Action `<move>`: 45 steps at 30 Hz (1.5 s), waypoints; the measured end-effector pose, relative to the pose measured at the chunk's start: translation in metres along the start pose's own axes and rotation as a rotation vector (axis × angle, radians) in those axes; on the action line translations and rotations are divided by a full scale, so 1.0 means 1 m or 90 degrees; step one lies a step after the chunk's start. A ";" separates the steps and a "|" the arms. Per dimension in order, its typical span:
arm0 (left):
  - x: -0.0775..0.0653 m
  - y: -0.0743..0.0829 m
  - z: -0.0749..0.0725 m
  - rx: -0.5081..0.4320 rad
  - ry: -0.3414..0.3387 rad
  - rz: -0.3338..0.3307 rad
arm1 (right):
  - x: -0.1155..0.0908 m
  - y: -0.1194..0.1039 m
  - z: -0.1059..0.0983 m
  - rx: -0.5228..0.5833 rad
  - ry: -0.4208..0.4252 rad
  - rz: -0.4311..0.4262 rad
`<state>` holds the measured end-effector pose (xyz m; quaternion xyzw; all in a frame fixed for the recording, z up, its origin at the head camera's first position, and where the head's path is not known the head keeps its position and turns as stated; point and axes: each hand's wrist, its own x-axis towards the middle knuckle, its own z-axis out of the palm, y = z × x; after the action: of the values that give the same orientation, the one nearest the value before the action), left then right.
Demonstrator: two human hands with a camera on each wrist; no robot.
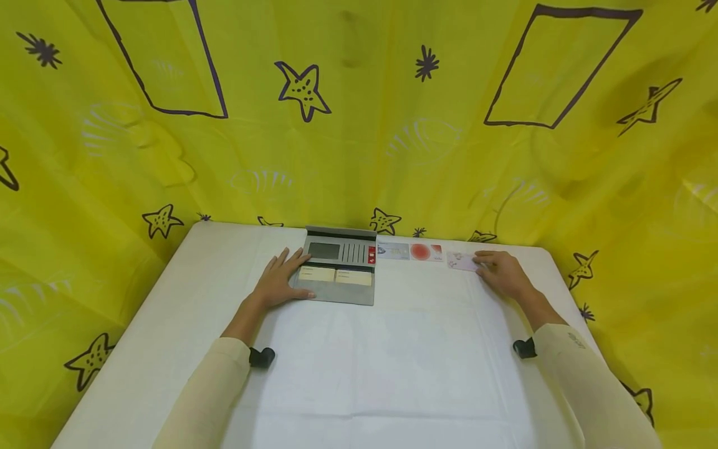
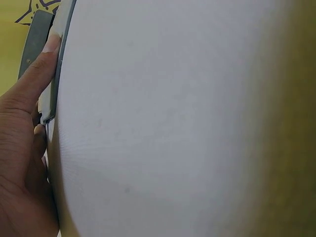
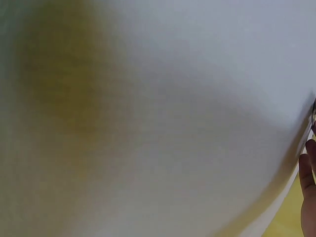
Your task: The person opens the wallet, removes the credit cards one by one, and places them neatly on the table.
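A grey, opened-out card holder point(image 1: 343, 292) lies at the back middle of the table, with two cream cards point(image 1: 317, 274) in its lower half and a dark panel, slots and a red patch in its upper half. My left hand point(image 1: 275, 280) rests on its left edge, fingers spread, thumb on the lower flap. The left wrist view shows that thumb point(image 2: 39, 71) on the holder's edge. At the right, my right hand point(image 1: 503, 274) pinches the right end of a pale pink card point(image 1: 460, 261) between thumb and fingers. The right wrist view barely catches the fingertips point(image 3: 306, 170).
Right of the holder, a grey-blue card point(image 1: 394, 251) and a card with a red circle point(image 1: 422, 252) lie in a row on the white-covered table point(image 1: 387, 362). A yellow patterned curtain point(image 1: 353, 137) hangs along the back and sides.
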<state>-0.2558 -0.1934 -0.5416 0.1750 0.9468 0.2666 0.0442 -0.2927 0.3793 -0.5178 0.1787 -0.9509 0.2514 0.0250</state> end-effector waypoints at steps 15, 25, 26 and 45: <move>0.000 -0.001 -0.001 -0.004 -0.001 0.001 | 0.000 -0.004 0.006 -0.029 0.024 0.000; 0.000 -0.001 -0.001 0.004 0.000 -0.003 | 0.008 -0.004 0.009 -0.036 0.015 0.021; 0.000 -0.001 -0.001 0.003 0.001 -0.002 | 0.008 -0.005 0.008 -0.040 0.016 0.019; 0.000 0.000 0.000 -0.002 0.004 0.004 | 0.012 0.002 0.010 -0.034 0.034 0.012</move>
<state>-0.2561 -0.1939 -0.5416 0.1773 0.9458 0.2692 0.0404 -0.3047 0.3725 -0.5256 0.1620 -0.9579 0.2310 0.0530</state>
